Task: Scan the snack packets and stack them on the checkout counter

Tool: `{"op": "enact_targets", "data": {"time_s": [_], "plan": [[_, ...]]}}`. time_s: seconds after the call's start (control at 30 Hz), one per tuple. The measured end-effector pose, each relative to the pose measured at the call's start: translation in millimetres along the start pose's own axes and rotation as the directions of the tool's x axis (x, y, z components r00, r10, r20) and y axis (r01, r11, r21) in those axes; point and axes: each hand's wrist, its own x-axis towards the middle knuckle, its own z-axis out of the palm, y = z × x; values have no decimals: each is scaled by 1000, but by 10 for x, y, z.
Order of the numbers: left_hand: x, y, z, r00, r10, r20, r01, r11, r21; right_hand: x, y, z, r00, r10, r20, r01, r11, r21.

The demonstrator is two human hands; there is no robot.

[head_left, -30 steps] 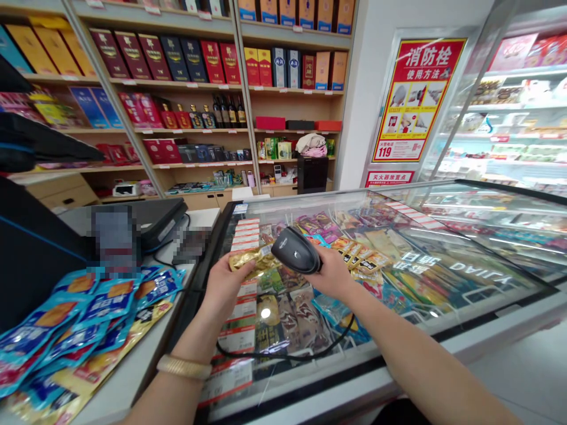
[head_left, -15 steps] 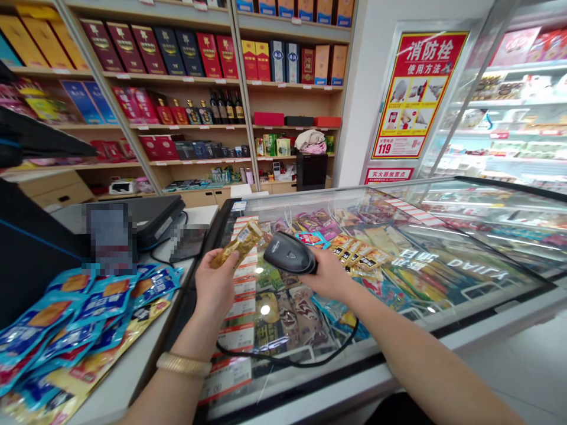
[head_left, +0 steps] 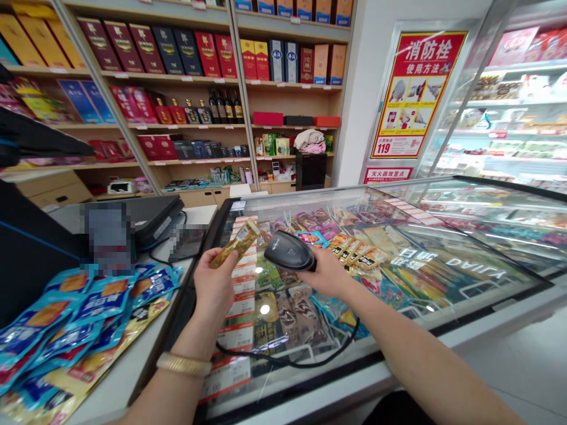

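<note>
Between the thumb and fingers of my left hand [head_left: 215,282] is a small gold snack packet [head_left: 239,241], tilted up with a white barcode label facing the scanner. My right hand [head_left: 326,273] is wrapped round the handle of a black barcode scanner [head_left: 290,251], whose head points left toward the packet; the two are close but apart. A black cable [head_left: 283,358] loops below the scanner over the freezer glass. Both hands are above a glass-topped chest freezer [head_left: 447,348] holding many wrapped ice creams.
Blue snack packets [head_left: 95,313] lie piled on the white counter [head_left: 126,378] at left, over longer gold packaging. Behind them are a blurred-out device [head_left: 108,236] and a black machine [head_left: 159,215]. Shelves of boxes and bottles [head_left: 225,106] line the back wall, beside a red poster [head_left: 419,94].
Hardly anything differs. The gold packet has turned slightly in my left hand, and the scanner remains held out in front of it.
</note>
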Motion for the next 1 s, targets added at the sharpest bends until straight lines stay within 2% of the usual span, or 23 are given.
{"op": "enact_targets", "data": {"time_s": [0.33,0.53,0.67,0.77,0.83,0.87,0.93,1.0], "plan": [[6,-16,-17,999,35,9,-35,998,46,0,-1,-4,1000,-11,-4,11,1000,2],[6,-18,0,999,44,-25,-42,998,51,0,14,13,1000,-2,-31,1,999,-38],[-64,206,33,999,-12,-31,10,997,-83,-12,33,17,998,2,-70,-7,998,-69],[-184,524,-20,996,-74,58,84,975,-206,-27,49,9,995,-15,-98,8,998,-67],[-268,741,-174,990,-74,117,96,976,-197,-33,66,4,994,-31,-103,25,998,-64],[-298,838,-305,991,-53,121,73,983,-171,-35,78,3,994,-35,-103,28,997,-68],[-316,1015,-691,997,48,53,-43,996,-79,-36,105,1,993,-36,-109,26,996,-86],[-267,1189,-1221,972,222,-81,-214,973,90,-35,131,-1,992,-39,-123,26,994,-105]]}}
